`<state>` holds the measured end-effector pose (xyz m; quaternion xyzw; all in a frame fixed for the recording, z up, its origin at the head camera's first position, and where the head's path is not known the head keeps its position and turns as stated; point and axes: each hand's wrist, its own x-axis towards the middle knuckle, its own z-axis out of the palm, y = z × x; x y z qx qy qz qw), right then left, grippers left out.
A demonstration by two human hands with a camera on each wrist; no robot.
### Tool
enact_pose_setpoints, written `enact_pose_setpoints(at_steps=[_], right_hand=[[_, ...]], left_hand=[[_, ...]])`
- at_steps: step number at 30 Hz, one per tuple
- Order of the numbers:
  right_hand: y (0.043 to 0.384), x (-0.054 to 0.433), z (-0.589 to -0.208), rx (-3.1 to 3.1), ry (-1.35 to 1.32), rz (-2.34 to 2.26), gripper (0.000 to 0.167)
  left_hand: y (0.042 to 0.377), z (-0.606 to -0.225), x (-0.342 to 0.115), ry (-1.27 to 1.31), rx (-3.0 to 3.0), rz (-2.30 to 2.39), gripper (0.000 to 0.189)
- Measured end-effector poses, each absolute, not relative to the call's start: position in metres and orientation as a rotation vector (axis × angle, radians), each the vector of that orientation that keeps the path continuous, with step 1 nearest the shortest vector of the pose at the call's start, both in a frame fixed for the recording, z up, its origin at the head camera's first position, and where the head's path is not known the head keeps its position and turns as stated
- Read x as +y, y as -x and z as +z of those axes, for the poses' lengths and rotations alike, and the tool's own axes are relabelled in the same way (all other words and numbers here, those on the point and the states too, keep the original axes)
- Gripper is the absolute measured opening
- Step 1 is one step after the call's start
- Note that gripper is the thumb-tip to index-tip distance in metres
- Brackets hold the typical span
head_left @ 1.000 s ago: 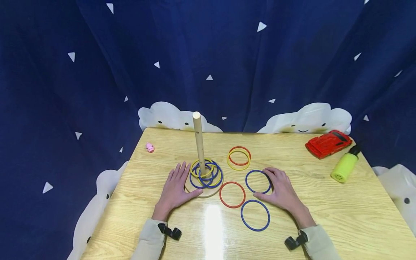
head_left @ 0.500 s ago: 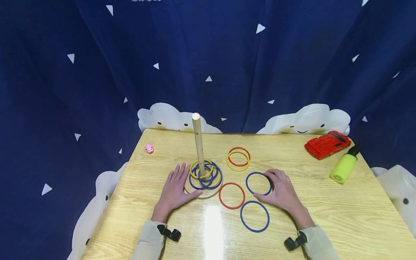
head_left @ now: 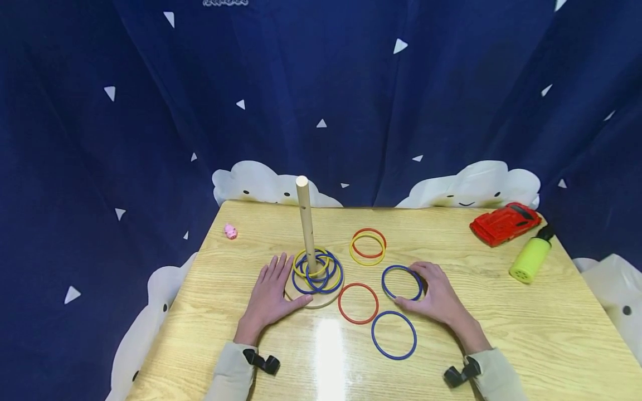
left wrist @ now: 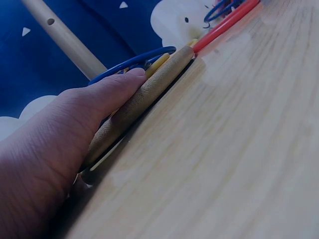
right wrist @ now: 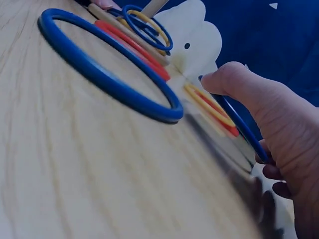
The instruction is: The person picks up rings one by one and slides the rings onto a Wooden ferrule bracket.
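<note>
My left hand rests with fingers straight beside the round wooden base, its thumb on the rim. A wooden post stands upright on the base, with several blue and yellow rings lying around its foot. My right hand pinches a blue ring between thumb and fingers. In the right wrist view this ring is tilted and raised off the table, its shadow below. Another blue ring and a red ring lie flat between the hands.
Farther back, a yellow ring overlaps a red ring. A small pink pig sits at the far left. At the right are a red toy car and a green bottle with a black top. A dark curtain hangs behind.
My right hand has shifted slightly right and lifted the pinched blue ring a little from the table. The left hand stays in place.
</note>
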<state>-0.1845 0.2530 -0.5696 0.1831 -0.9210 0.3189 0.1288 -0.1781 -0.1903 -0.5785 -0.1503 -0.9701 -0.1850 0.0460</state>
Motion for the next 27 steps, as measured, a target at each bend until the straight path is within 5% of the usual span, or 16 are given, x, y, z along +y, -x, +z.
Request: enact_pose_setpoints(at_steps=[27], right_hand=[[0.215,0.229,-0.435,-2.572,-0.753,0.824,0.084]], left_hand=[[0.177,-0.579,-0.190,0.463,-2.955,-0.552,0.116]])
